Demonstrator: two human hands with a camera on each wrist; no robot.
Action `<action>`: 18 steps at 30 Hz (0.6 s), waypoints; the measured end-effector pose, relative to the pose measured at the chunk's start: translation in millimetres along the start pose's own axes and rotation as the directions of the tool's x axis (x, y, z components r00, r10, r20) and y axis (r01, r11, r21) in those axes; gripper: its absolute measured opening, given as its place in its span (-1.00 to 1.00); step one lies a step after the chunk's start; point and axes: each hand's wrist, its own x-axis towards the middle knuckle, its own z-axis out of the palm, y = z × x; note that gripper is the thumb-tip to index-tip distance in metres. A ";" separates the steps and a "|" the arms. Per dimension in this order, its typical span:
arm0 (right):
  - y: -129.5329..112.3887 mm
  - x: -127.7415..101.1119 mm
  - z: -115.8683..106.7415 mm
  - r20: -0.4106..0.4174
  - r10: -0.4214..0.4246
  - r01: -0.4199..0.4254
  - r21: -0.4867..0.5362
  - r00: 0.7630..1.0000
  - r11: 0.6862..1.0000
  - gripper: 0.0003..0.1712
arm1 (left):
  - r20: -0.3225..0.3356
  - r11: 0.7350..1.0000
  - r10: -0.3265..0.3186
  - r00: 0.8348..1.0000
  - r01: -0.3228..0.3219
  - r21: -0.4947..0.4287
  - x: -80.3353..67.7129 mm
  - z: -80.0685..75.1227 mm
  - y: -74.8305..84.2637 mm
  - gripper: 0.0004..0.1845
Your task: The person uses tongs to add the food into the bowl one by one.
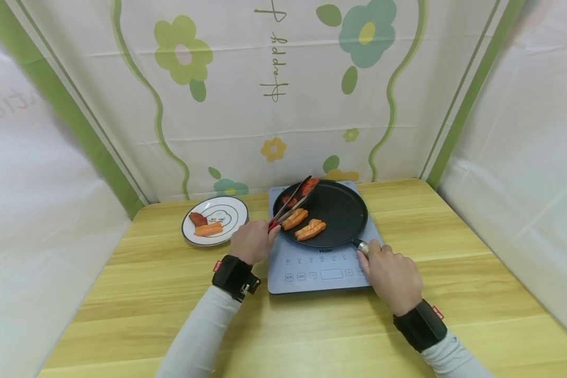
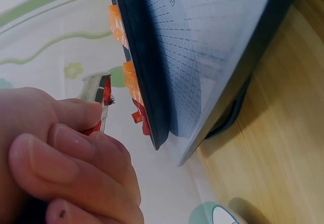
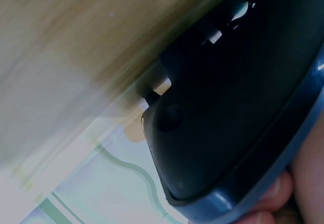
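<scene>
My left hand (image 1: 252, 241) grips metal tongs (image 1: 273, 224) with red handles. Their tips reach over the left side of a black frying pan (image 1: 342, 212), at a red piece of food (image 1: 310, 185); in the left wrist view a red piece (image 2: 107, 90) shows between the tong arms. Another red piece (image 1: 290, 201) lies lower at the pan's left edge. Two scored orange sausage-like pieces (image 1: 310, 229) lie in the pan, nearer me. My right hand (image 1: 396, 275) holds the pan's handle (image 1: 361, 246), fingers curled round it.
The pan stands on a pale blue Haier induction cooker (image 1: 302, 286). Left of it, a white plate (image 1: 240, 211) with a dark rim bears a dark red piece (image 1: 198, 219) and an orange piece (image 1: 209, 229). A flower-printed cloth (image 1: 227, 115) hangs behind the wooden table (image 1: 170, 294).
</scene>
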 end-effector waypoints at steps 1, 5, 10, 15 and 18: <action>0.1 -0.1 0.2 0.001 0.000 0.000 0.000 1.000 1.000 -0.47 | 0.000 1.000 0.001 1.000 -0.001 0.004 0.6 0.5 0.3 -0.50; -0.1 -0.1 0.6 0.002 -0.002 0.002 0.002 1.000 1.000 -0.46 | 0.013 1.000 -0.012 1.000 0.012 0.021 2.9 1.6 1.8 -0.49; 0.3 0.4 1.0 -0.011 -0.010 0.010 -0.002 1.000 1.000 -0.46 | 0.047 0.998 -0.047 0.998 0.046 0.035 5.3 1.3 4.5 -0.50; 0.0 0.0 0.5 -0.014 -0.009 0.009 -0.004 1.000 1.000 -0.46 | 0.059 0.998 -0.050 0.997 0.047 0.051 7.5 0.0 7.9 -0.50; -0.2 0.1 0.2 -0.021 -0.013 0.013 -0.002 1.000 1.000 -0.46 | 0.060 0.998 -0.038 0.997 0.035 0.060 9.4 -1.0 9.4 -0.50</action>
